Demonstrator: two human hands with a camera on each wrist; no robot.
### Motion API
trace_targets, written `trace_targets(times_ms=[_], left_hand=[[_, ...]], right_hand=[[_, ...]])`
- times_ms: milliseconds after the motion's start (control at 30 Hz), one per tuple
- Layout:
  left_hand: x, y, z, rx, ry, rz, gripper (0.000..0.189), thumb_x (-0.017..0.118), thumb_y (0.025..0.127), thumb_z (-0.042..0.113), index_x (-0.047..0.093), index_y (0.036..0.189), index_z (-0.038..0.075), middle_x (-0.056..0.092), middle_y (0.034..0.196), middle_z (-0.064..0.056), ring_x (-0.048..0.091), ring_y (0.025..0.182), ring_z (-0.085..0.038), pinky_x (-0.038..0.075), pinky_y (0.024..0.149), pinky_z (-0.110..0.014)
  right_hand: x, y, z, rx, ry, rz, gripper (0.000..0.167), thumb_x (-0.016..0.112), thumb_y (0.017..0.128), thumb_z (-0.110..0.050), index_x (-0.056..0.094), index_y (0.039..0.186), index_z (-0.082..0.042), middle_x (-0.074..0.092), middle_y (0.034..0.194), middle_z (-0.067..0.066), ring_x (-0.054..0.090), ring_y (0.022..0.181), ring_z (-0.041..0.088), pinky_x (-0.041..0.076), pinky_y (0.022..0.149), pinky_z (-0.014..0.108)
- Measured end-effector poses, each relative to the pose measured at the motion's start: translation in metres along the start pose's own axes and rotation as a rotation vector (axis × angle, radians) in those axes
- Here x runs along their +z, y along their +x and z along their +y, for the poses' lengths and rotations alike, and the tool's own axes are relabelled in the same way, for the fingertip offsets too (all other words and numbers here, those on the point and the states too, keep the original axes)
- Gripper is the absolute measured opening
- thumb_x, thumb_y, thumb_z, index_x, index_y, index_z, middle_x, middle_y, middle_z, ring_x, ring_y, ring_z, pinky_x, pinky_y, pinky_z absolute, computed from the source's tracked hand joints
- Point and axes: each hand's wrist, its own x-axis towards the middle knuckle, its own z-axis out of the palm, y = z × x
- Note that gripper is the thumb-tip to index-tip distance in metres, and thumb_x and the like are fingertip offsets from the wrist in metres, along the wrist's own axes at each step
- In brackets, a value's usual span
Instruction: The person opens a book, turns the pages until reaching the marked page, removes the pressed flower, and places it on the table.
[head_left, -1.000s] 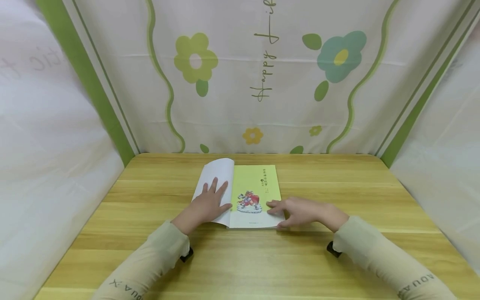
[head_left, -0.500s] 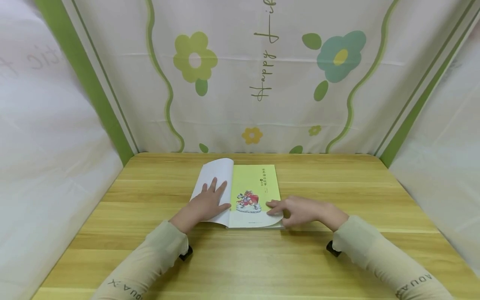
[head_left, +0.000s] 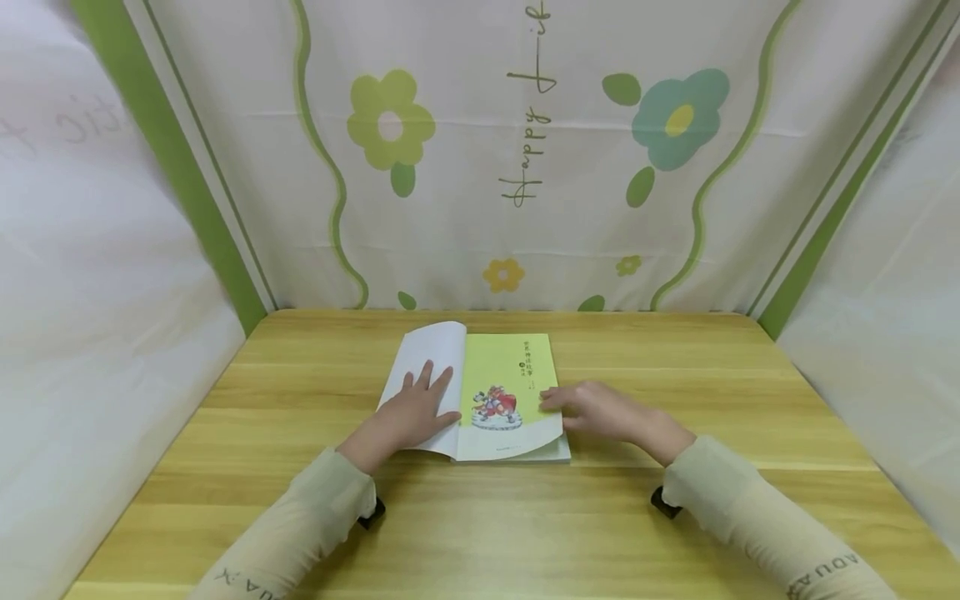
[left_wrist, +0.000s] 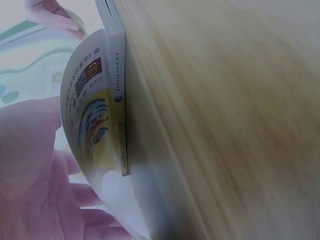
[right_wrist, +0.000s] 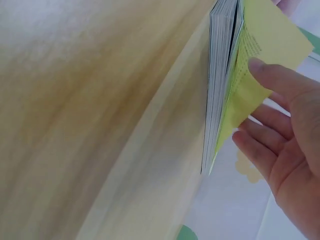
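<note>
A paperback book point(head_left: 501, 358) lies on the table, its front cover point(head_left: 430, 346) folded over to the left and its yellow title page facing up. My left hand point(head_left: 408, 414) rests with spread, fairly straight fingers on the white inside of that cover, which curves up from the table in the left wrist view. At the page's right edge, my right hand point(head_left: 603, 412) pinches the title page point(right_wrist: 275, 37), with the thumb point(right_wrist: 280, 77) on its printed reverse and the fingers behind. The page's lower right corner is lifted off the page block point(right_wrist: 220, 75).
The book sits near the far edge of the wood-grain table point(head_left: 480, 533). Behind it hangs a white curtain point(head_left: 465, 200) with printed flowers, and pale fabric walls point(head_left: 112, 250) stand on both sides. A black strap piece point(head_left: 666, 502) shows under the right wrist.
The title page's lower right corner has come up and bends leftward, baring the sheet beneath. My right hand has risen slightly with it. My left hand stays on the cover.
</note>
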Motion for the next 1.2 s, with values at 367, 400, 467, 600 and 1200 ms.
trace_targets(times_ms=[367, 400, 467, 600, 1200], left_hand=[[0.002, -0.003, -0.001, 0.005, -0.003, 0.018, 0.077, 0.057, 0.105, 0.042, 0.024, 0.163, 0.003, 0.01, 0.164, -0.033, 0.017, 0.144, -0.062, 0.029, 0.113, -0.066], [0.002, -0.003, -0.001, 0.005, -0.001, 0.018, 0.077, 0.057, 0.105, 0.042, 0.024, 0.163, 0.003, 0.011, 0.164, -0.033, 0.017, 0.144, -0.062, 0.029, 0.113, -0.066], [0.002, -0.003, -0.001, 0.006, -0.002, 0.017, 0.077, 0.057, 0.105, 0.042, 0.023, 0.163, 0.003, 0.01, 0.164, -0.033, 0.016, 0.145, -0.061, 0.028, 0.114, -0.065], [0.003, -0.003, 0.0, 0.001, 0.0, 0.012, 0.077, 0.056, 0.106, 0.042, 0.023, 0.163, 0.004, 0.01, 0.165, -0.032, 0.016, 0.146, -0.06, 0.028, 0.114, -0.064], [0.003, 0.001, -0.001, 0.002, 0.001, 0.026, 0.078, 0.058, 0.105, 0.044, 0.023, 0.163, 0.005, 0.01, 0.165, -0.032, 0.018, 0.144, -0.061, 0.028, 0.113, -0.066]], right_hand=[[0.005, 0.005, -0.002, 0.216, 0.016, 0.158, 0.039, 0.078, 0.093, -0.023, 0.072, 0.125, 0.0, 0.054, 0.144, 0.025, 0.062, 0.122, 0.04, 0.05, 0.1, 0.05], [0.006, 0.006, -0.002, 0.244, 0.03, 0.168, 0.044, 0.078, 0.093, -0.025, 0.07, 0.129, 0.0, 0.051, 0.147, 0.026, 0.068, 0.111, 0.039, 0.052, 0.098, 0.049], [0.006, 0.008, -0.004, 0.31, 0.066, 0.176, 0.058, 0.077, 0.094, -0.032, 0.061, 0.139, 0.001, 0.044, 0.151, 0.027, 0.071, 0.082, 0.029, 0.056, 0.092, 0.047], [0.007, 0.013, -0.007, 0.43, 0.17, 0.172, 0.088, 0.073, 0.093, -0.048, 0.037, 0.157, 0.001, 0.047, 0.148, 0.032, 0.053, 0.058, 0.02, 0.056, 0.079, 0.045], [0.024, 0.035, -0.028, 0.457, 0.613, 0.238, 0.113, 0.077, 0.092, -0.038, -0.004, 0.164, -0.004, 0.0, 0.169, 0.02, 0.044, 0.139, 0.042, 0.047, 0.104, 0.046]])
